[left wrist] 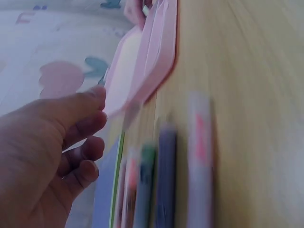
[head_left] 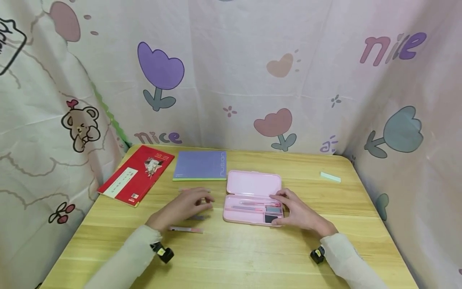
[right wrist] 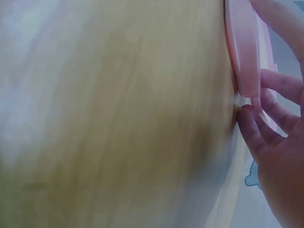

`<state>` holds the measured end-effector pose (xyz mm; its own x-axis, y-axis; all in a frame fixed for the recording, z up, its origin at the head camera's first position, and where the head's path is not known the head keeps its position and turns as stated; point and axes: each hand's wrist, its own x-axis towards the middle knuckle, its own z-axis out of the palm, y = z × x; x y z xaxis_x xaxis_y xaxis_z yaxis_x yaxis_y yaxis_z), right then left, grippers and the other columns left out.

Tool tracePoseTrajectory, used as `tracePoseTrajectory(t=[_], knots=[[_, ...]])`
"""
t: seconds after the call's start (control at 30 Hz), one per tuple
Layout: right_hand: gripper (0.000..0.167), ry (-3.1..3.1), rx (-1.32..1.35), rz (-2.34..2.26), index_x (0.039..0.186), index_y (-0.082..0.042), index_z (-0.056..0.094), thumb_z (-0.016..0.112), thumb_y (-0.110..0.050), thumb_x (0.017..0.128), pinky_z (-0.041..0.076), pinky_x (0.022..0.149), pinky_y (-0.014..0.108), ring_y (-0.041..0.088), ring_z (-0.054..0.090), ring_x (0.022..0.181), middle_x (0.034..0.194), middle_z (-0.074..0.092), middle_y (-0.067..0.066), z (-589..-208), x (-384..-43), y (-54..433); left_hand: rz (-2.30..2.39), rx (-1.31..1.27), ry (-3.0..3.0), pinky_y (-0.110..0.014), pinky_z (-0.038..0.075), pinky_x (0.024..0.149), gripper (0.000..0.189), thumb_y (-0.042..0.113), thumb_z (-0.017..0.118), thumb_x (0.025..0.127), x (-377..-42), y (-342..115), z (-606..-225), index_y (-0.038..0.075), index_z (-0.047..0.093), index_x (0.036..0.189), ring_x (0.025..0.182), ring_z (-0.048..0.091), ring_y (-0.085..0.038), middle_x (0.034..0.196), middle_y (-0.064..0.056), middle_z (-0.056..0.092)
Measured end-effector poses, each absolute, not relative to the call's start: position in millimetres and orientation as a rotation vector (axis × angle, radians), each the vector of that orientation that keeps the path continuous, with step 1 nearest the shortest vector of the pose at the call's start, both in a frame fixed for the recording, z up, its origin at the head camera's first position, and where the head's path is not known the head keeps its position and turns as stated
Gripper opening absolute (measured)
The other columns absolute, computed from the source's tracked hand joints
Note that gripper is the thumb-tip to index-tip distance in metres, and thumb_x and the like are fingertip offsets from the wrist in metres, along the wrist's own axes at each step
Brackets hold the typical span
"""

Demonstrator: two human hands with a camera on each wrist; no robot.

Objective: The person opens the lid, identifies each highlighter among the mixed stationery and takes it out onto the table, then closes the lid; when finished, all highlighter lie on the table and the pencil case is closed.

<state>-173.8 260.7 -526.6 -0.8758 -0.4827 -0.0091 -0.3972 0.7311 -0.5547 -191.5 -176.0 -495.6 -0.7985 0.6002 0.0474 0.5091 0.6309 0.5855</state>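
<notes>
An open pink pencil case [head_left: 243,216] lies on the table with its lid folded back. Inside are slim pens [head_left: 249,208], a grey block [head_left: 273,209] and a black block [head_left: 271,218]. My right hand [head_left: 301,212] grips the case's right end, thumb at the front corner and fingers by the hinge side. To the left, my left hand [head_left: 189,204] hovers over several loose pens, its fingers loosely bent with nothing visible between them. A pink-and-white pen [head_left: 187,229] lies nearest me; in the left wrist view a dark pen [left wrist: 166,175] and a green-topped pen [left wrist: 145,185] lie beside it, blurred.
A red book [head_left: 138,176] lies at the back left, beside a blue-purple notebook [head_left: 200,165] with a green edge. One pale green stick-like piece [head_left: 330,177] is at the back right. A printed curtain [head_left: 223,72] hangs behind the wooden table [head_left: 245,261] and along its sides.
</notes>
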Motion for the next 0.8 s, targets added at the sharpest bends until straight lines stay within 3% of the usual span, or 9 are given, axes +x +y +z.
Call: tracePoseTrajectory(t=[0.2, 0.37, 0.8], knots=[[0.094, 2.757, -0.706, -0.842, 0.158, -0.017, 0.058, 0.090, -0.064, 0.082, 0.045, 0.119, 0.062, 0.030, 0.047, 0.140, 0.151, 0.049, 0.006, -525.9, -175.2, 259.3, 0.863, 0.980, 2.634, -0.029, 0.056, 0.088, 0.020, 0.026, 0.071, 0.108, -210.2, -137.7, -497.8, 0.020, 0.078, 0.126, 0.097, 0.063, -0.004, 0.115, 0.011, 0.075], [0.094, 2.744, -0.685, -0.851, 0.158, -0.018, 0.059, 0.091, -0.064, 0.081, 0.045, 0.120, 0.060, 0.028, 0.046, 0.140, 0.151, 0.048, 0.002, -525.4, -175.1, 259.1, 0.799, 1.034, 2.566, -0.033, 0.058, 0.093, 0.017, 0.020, 0.072, 0.107, -218.2, -116.5, -500.4, 0.017, 0.080, 0.122, 0.101, 0.066, -0.008, 0.115, 0.006, 0.076], [0.095, 2.741, -0.665, -0.863, 0.158, -0.019, 0.058, 0.090, -0.065, 0.081, 0.044, 0.121, 0.060, 0.028, 0.046, 0.142, 0.152, 0.048, 0.002, -526.6, -174.0, 259.6, 0.624, 1.061, 2.506, -0.034, 0.058, 0.095, 0.013, 0.017, 0.068, 0.109, -221.1, -95.0, -500.9, 0.016, 0.081, 0.112, 0.097, 0.064, -0.009, 0.107, 0.003, 0.075]])
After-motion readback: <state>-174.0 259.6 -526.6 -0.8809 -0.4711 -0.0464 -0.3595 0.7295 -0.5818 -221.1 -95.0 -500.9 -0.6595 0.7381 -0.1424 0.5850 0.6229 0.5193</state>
